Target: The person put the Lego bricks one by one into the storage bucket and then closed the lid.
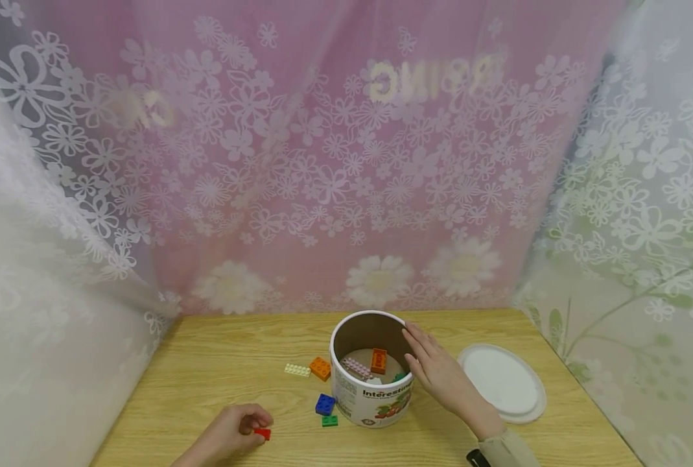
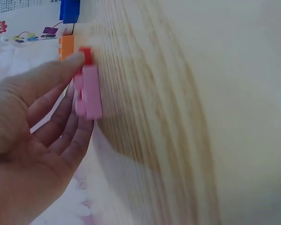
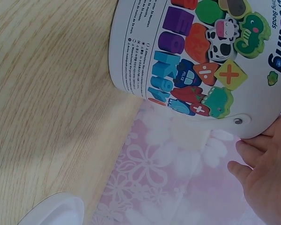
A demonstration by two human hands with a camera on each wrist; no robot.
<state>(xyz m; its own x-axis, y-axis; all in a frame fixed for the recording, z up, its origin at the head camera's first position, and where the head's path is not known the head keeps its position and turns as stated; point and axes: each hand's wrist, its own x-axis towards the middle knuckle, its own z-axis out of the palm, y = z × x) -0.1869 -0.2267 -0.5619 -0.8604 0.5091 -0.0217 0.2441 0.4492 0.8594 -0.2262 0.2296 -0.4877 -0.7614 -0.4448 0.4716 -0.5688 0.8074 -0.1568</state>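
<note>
My left hand (image 1: 232, 428) is low over the table at the front left, thumb and fingers pinching a red toy brick (image 1: 262, 433). In the left wrist view a pink brick (image 2: 92, 93) lies against the red one, between the thumb and the fingers; the hand hides it from the head view. My right hand (image 1: 439, 373) rests with extended fingers on the right rim of a white printed bucket (image 1: 346, 389). Inside the bucket are an orange brick (image 1: 378, 360), a pink studded brick (image 1: 356, 368) and partly hidden green and white pieces.
Left of the bucket lie a cream brick (image 1: 297, 370), an orange brick (image 1: 320, 368), a blue brick (image 1: 325, 405) and a green brick (image 1: 330, 421). A round white lid (image 1: 504, 383) lies to the right. Flowered curtains (image 1: 346, 194) enclose the wooden table (image 1: 206, 363).
</note>
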